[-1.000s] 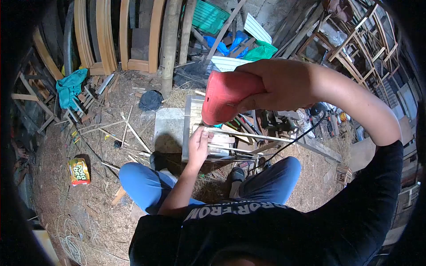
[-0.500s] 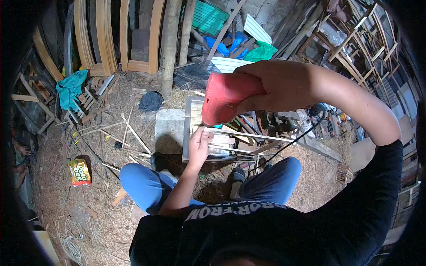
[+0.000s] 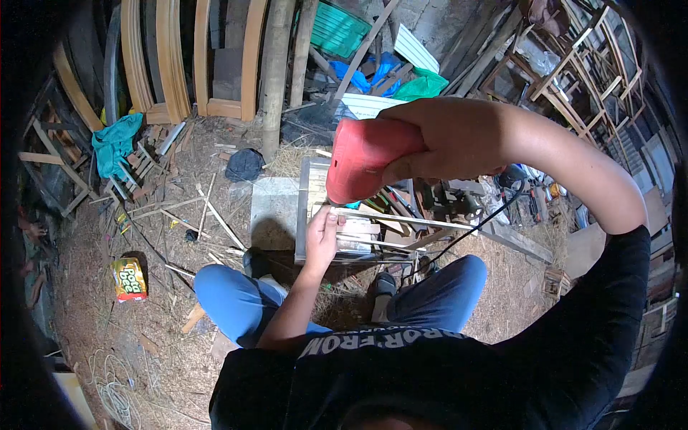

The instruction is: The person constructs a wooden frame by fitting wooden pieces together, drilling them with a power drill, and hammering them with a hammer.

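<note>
My right hand (image 3: pixel 437 140) is wrapped round the handle of a red power drill (image 3: pixel 365 159), seen from above, with its front end pointing down. Just below it, my left hand (image 3: pixel 322 235) pinches the near end of a thin wooden strip (image 3: pixel 408 218) that runs off to the right. The drill hides its own tip and the spot where it meets the wood. Under both hands is a low work table (image 3: pixel 303 215) with short wood pieces (image 3: pixel 358 228) on it. A black cord (image 3: pixel 473 231) crosses to the right of the strip.
Tools and scraps lie heaped right of the table, beside a long timber (image 3: pixel 519 242). Wood offcuts (image 3: pixel 226 222) litter the floor at left, near a yellow-and-red snack bag (image 3: pixel 129 279). Curved wooden frames (image 3: pixel 170 64) lean at the back; a rope coil (image 3: pixel 115 394) lies front left.
Almost nothing differs. The drill and my right hand have shifted very slightly; my left hand keeps its pinch in the same place.
</note>
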`<state>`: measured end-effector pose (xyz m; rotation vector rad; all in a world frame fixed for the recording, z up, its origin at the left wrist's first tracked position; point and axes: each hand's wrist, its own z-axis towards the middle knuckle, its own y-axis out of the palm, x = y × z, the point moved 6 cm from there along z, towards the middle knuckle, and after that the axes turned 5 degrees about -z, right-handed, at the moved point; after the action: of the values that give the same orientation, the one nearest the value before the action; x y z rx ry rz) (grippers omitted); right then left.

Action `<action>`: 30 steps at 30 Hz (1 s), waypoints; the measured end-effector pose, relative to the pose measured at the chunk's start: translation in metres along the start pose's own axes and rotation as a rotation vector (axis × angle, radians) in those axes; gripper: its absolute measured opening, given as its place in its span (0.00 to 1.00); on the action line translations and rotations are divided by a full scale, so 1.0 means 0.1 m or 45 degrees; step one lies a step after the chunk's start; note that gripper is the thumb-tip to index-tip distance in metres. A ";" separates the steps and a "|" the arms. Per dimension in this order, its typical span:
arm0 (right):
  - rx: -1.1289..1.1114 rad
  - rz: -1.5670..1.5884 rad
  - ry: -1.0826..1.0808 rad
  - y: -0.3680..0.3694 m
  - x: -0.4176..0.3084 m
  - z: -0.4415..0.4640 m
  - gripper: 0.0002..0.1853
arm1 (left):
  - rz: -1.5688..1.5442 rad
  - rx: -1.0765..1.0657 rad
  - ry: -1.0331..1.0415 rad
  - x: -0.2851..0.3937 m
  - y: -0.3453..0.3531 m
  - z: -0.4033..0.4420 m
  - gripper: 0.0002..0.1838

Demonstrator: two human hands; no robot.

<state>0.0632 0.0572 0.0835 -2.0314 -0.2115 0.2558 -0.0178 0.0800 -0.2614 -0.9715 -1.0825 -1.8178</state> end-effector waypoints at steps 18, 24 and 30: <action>0.085 -0.004 -0.179 0.00 0.01 0.02 0.30 | 0.002 0.043 -0.005 0.03 0.00 -0.01 0.16; 0.097 -0.030 -0.180 0.00 0.03 0.03 0.31 | 0.041 0.026 -0.015 0.02 0.00 -0.01 0.16; 0.095 0.080 -0.200 -0.02 -0.04 -0.01 0.30 | 0.030 0.033 -0.024 -0.01 0.00 -0.01 0.16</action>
<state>0.0600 0.0558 0.0860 -1.9469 -0.2326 0.4574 -0.0174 0.0790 -0.2628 -0.9839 -1.0987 -1.7748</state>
